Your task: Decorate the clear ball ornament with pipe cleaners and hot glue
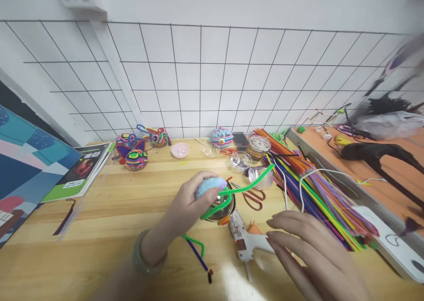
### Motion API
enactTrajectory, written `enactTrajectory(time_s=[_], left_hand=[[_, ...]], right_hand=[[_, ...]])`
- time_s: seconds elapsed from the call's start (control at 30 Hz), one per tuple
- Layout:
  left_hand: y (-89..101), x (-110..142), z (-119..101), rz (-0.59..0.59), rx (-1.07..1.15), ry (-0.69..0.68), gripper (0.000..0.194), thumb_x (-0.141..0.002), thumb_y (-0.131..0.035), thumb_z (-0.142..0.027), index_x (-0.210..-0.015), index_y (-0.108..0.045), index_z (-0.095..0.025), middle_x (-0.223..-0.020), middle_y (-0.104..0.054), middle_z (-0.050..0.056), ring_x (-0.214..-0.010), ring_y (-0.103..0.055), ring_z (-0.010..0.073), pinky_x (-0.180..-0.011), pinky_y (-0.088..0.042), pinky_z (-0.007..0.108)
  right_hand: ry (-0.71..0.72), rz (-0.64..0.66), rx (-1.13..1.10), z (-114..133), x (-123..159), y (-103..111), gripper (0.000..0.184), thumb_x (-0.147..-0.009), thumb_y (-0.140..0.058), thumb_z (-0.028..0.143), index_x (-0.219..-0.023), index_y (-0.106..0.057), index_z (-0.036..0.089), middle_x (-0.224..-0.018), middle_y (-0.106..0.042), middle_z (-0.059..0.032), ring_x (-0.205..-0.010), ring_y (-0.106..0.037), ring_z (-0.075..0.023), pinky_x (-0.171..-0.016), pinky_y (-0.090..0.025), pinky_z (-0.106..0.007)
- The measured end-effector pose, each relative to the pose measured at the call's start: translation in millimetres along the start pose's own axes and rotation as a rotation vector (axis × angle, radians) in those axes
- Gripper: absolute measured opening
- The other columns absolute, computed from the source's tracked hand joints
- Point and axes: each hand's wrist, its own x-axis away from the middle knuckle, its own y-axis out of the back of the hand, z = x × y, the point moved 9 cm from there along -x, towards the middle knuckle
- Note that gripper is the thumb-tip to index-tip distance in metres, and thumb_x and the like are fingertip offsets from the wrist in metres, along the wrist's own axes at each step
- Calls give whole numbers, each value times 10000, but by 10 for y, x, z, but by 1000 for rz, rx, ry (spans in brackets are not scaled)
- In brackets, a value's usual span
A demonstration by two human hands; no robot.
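My left hand (195, 199) is closed on a rounded craft piece (208, 186) covered in fuzzy light-blue pipe cleaner with a lilac patch. A bright green pipe cleaner (248, 186) sticks out from it to the right, and another green length curls below. Right under the piece is a shiny, dark-rimmed round thing (218, 212), partly hidden by the hand. My right hand (311, 248) hovers with stretched fingers beside a white hot glue gun (243, 239). Its fingertips are near the gun's handle; whether they touch it I cannot tell.
Scissors (253, 197), clear plastic cups (241, 160) and a glass jar (259, 146) stand beyond the hands. Coloured pipe cleaners (318, 190) lie right, near a white power strip (391, 243). Finished balls (136, 159), a pink dish (180, 150) and magazines (82, 173) are further back.
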Motion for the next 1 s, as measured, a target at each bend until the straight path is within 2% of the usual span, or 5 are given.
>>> enactTrajectory(time_s=[0.07, 0.27, 0.63, 0.8, 1.0], left_hand=[[-64, 40, -114, 35, -102, -81, 286, -888, -541, -387, -1117, -574, -218, -1088, -626, 28, -994, -573, 178, -872, -439, 275], [-175, 133, -318, 126, -201, -294, 324, -882, -551, -320, -1187, -523, -211, -1182, -605, 58, -1083, -562, 184, -951, -421, 299], [-226, 163, -382, 188, -148, -407, 363, -866, -576, -323, -1205, -520, -208, -1208, -602, 100, -1134, -554, 227, -974, -440, 371], [-248, 177, -412, 210, -142, -439, 381, -854, -590, -342, -1203, -527, -205, -1203, -609, 118, -1129, -558, 247, -972, -443, 393], [-257, 177, -442, 212, -129, -467, 398, -840, -614, -348, -1202, -531, -203, -1194, -610, 118, -1116, -568, 241, -953, -449, 373]], right_hand=[[48, -145, 91, 117, -139, 197, 285, -795, -616, -18, -1041, -625, 125, -1065, -649, -126, -1142, -534, -297, -961, -440, -483], [39, -77, 131, 55, -369, 27, 262, -833, -617, 21, -1060, -630, 151, -1056, -695, -109, -1206, -474, -338, -1059, -193, -699], [-167, -52, -345, -168, -472, -77, 127, -882, -591, 83, -927, -612, 200, -797, -621, -11, -804, -561, -173, -964, -364, -468], [-296, -29, -553, -269, -483, -167, 77, -896, -603, 150, -885, -623, 223, -769, -604, -5, -776, -563, -170, -739, -436, -351], [-506, 69, -728, -407, -400, -367, 88, -869, -653, 242, -790, -619, 228, -765, -597, 10, -780, -564, -159, -735, -439, -312]])
